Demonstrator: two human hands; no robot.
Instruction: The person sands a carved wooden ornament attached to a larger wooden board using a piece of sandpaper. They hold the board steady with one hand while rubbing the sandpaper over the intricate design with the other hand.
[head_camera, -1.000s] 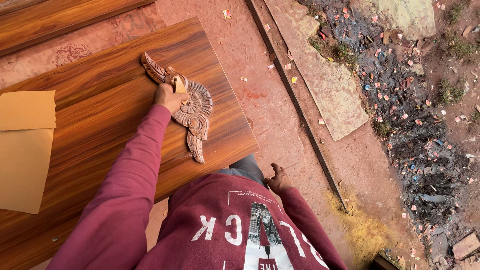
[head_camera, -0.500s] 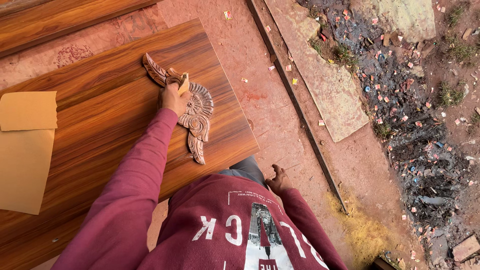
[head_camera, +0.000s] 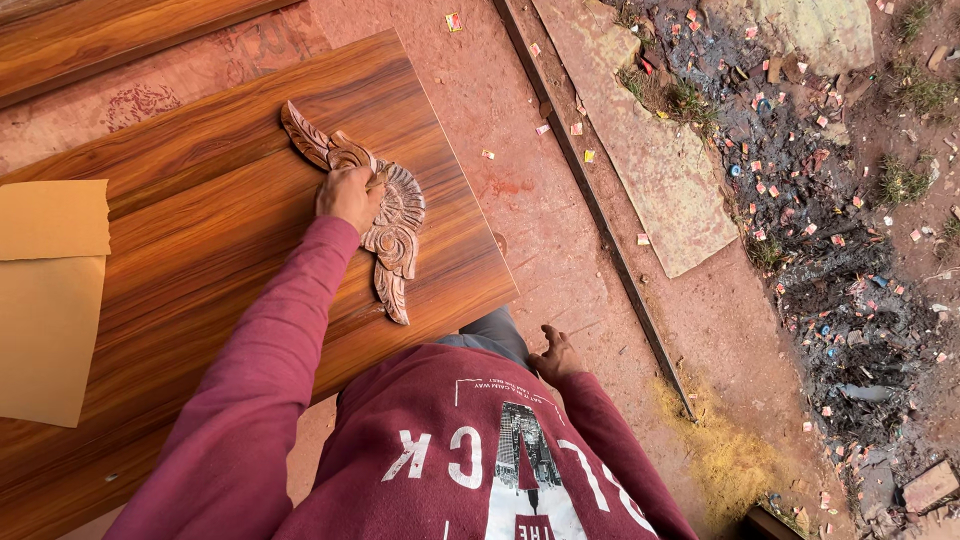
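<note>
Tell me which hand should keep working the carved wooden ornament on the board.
Left. The left hand already rests on the carved ornament on the wooden board. The right hand hangs off the board, by the person's leg, holding nothing visible.

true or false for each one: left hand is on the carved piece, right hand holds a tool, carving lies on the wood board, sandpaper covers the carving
1. The left hand rests on the carved wooden ornament: true.
2. The right hand holds a tool: false, it hangs empty by the person's thigh.
3. The ornament lies on the glossy wood board: true.
4. The tan sandpaper sheet covers the ornament: false, it lies apart at the board's left side.
</note>
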